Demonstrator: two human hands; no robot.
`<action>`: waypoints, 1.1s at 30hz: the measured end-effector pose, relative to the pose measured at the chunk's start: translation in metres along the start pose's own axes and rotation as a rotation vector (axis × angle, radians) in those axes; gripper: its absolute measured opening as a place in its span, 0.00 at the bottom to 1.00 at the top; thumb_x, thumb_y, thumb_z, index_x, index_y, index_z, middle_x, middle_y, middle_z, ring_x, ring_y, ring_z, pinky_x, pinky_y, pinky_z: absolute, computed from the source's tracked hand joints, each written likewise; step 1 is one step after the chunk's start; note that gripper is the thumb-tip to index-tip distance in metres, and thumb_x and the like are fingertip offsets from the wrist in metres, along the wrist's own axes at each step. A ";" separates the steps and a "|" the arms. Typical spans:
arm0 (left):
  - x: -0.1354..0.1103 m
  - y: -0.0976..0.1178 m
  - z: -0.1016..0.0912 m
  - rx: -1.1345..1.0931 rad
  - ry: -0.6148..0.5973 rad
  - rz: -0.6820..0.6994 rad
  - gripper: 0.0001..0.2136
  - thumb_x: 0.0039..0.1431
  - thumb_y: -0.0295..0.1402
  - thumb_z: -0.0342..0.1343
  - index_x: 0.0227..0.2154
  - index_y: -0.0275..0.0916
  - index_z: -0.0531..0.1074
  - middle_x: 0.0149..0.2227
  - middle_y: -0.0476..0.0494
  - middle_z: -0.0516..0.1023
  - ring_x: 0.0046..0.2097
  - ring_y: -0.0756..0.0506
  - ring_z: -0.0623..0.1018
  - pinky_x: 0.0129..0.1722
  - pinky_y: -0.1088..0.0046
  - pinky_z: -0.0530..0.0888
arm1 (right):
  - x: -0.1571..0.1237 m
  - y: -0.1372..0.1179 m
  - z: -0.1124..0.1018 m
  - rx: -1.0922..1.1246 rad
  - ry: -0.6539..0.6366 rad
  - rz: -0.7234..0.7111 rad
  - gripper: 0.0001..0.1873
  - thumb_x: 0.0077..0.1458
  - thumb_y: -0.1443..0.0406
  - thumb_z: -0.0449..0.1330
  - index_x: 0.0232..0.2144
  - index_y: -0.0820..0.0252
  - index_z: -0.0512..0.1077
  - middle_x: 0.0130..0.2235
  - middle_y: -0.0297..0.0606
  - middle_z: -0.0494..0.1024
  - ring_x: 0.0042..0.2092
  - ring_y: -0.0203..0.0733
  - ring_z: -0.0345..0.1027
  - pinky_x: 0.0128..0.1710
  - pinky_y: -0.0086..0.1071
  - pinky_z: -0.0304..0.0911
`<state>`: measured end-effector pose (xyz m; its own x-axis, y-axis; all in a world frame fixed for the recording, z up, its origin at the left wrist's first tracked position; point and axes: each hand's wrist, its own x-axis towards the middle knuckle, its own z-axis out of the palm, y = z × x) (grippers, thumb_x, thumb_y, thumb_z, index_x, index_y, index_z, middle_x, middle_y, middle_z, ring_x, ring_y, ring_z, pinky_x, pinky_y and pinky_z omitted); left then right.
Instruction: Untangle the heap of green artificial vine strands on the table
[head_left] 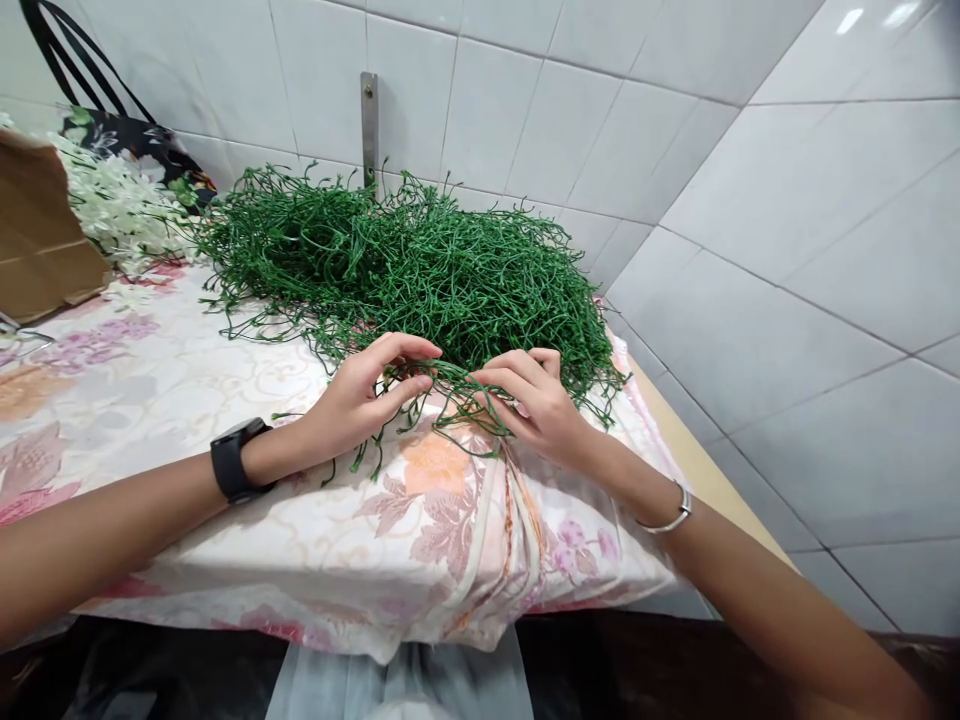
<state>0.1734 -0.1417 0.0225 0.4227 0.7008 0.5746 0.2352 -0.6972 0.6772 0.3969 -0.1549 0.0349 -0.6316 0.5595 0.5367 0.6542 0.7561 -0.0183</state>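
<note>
A large heap of thin green artificial plant strands (420,265) lies on a table covered with a floral cloth (150,390), against the tiled wall. My left hand (367,395), with a black watch on the wrist, pinches a small bunch of green strands (442,385) at the heap's near edge. My right hand (532,400), a silver bangle on its wrist, grips the same bunch from the right, fingers curled around it. The two hands are a few centimetres apart.
White artificial flowers (120,205) and a brown cardboard box (37,235) sit at the far left. A black chair back (82,70) stands behind them. White tiled walls (787,250) close in at the back and right. The table's bare edge (705,470) shows at the right.
</note>
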 end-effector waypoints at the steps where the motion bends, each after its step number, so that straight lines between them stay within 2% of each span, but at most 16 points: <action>1: -0.001 0.000 0.000 0.005 0.003 0.010 0.12 0.55 0.31 0.51 0.42 0.37 0.65 0.40 0.44 0.70 0.43 0.49 0.70 0.43 0.72 0.68 | 0.000 0.000 0.000 0.006 0.002 -0.012 0.09 0.55 0.66 0.50 0.39 0.59 0.65 0.38 0.34 0.71 0.40 0.33 0.62 0.44 0.35 0.44; 5: -0.003 0.005 0.000 0.019 -0.010 0.043 0.11 0.53 0.31 0.53 0.41 0.37 0.66 0.39 0.45 0.72 0.41 0.50 0.71 0.41 0.75 0.69 | 0.008 -0.005 -0.003 0.018 -0.018 -0.064 0.07 0.54 0.63 0.52 0.35 0.60 0.66 0.34 0.32 0.71 0.38 0.32 0.62 0.43 0.35 0.43; 11: -0.006 0.007 0.001 0.036 0.027 0.080 0.10 0.51 0.31 0.55 0.38 0.37 0.68 0.37 0.46 0.74 0.39 0.51 0.73 0.38 0.78 0.70 | 0.029 -0.019 0.003 0.095 -0.123 -0.097 0.15 0.52 0.55 0.51 0.28 0.62 0.65 0.29 0.31 0.68 0.34 0.31 0.59 0.41 0.32 0.44; 15: -0.006 0.004 -0.002 0.064 0.059 0.115 0.10 0.52 0.30 0.54 0.39 0.37 0.67 0.37 0.46 0.74 0.38 0.51 0.73 0.38 0.77 0.71 | 0.034 -0.020 0.010 0.110 -0.042 -0.081 0.11 0.55 0.61 0.50 0.25 0.62 0.65 0.26 0.30 0.67 0.32 0.30 0.59 0.40 0.31 0.45; 18: -0.004 0.005 -0.003 0.145 0.064 0.176 0.10 0.53 0.29 0.53 0.39 0.36 0.68 0.37 0.45 0.74 0.38 0.51 0.73 0.38 0.77 0.70 | 0.029 -0.017 0.009 0.033 0.056 -0.092 0.06 0.54 0.66 0.51 0.27 0.61 0.66 0.29 0.31 0.70 0.33 0.30 0.59 0.40 0.33 0.45; 22: -0.004 0.009 -0.002 0.245 0.027 0.243 0.08 0.52 0.28 0.53 0.37 0.34 0.68 0.35 0.45 0.73 0.38 0.51 0.71 0.37 0.75 0.69 | 0.021 -0.018 0.005 -0.065 0.167 -0.131 0.01 0.51 0.68 0.54 0.28 0.59 0.66 0.35 0.33 0.72 0.36 0.32 0.61 0.41 0.34 0.47; 27: -0.007 0.011 0.003 0.321 0.003 0.297 0.07 0.52 0.27 0.53 0.36 0.33 0.67 0.35 0.43 0.73 0.38 0.50 0.70 0.38 0.73 0.68 | 0.018 -0.026 0.007 -0.027 0.115 -0.213 0.01 0.51 0.69 0.52 0.28 0.62 0.62 0.41 0.39 0.72 0.43 0.35 0.63 0.43 0.33 0.53; 33: -0.009 0.011 0.005 0.376 0.011 0.327 0.07 0.52 0.28 0.53 0.35 0.33 0.67 0.34 0.42 0.74 0.37 0.49 0.70 0.37 0.72 0.69 | 0.016 -0.025 0.011 0.004 0.097 -0.219 0.03 0.50 0.68 0.52 0.26 0.61 0.59 0.35 0.38 0.73 0.37 0.34 0.64 0.41 0.33 0.55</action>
<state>0.1769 -0.1561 0.0221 0.5182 0.4364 0.7355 0.3921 -0.8855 0.2491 0.3660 -0.1616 0.0345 -0.7154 0.3469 0.6066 0.5041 0.8573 0.1043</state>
